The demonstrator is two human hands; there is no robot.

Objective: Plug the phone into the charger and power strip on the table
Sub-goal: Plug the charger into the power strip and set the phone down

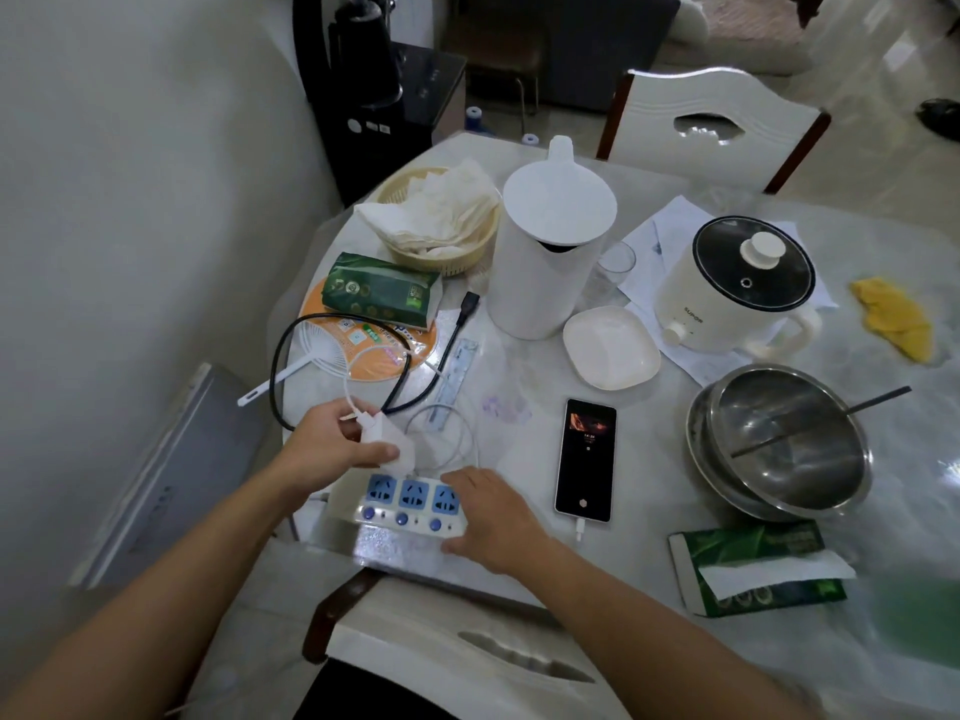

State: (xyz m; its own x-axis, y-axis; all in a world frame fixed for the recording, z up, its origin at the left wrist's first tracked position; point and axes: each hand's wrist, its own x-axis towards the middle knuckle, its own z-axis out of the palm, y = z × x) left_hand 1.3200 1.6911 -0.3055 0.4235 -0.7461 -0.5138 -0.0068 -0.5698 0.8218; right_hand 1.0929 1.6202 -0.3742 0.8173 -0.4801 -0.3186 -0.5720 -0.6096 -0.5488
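Observation:
A white power strip [402,504] with three blue sockets lies at the table's near edge. My left hand [332,446] grips a white charger block [387,441] just above the strip's left socket; a white cable loops away from it. My right hand [493,517] rests on the strip's right end, holding it down. The phone [586,459] lies face up to the right, its screen lit, with a white cable plug [579,527] in its near end.
A white kettle [550,252], a white dish [610,348], a cream cooker [737,288] and a steel bowl [784,444] stand behind and right. Tissue packs [753,569], a black cable [363,366], a fan and a basket crowd the left. A chair back [441,646] is below.

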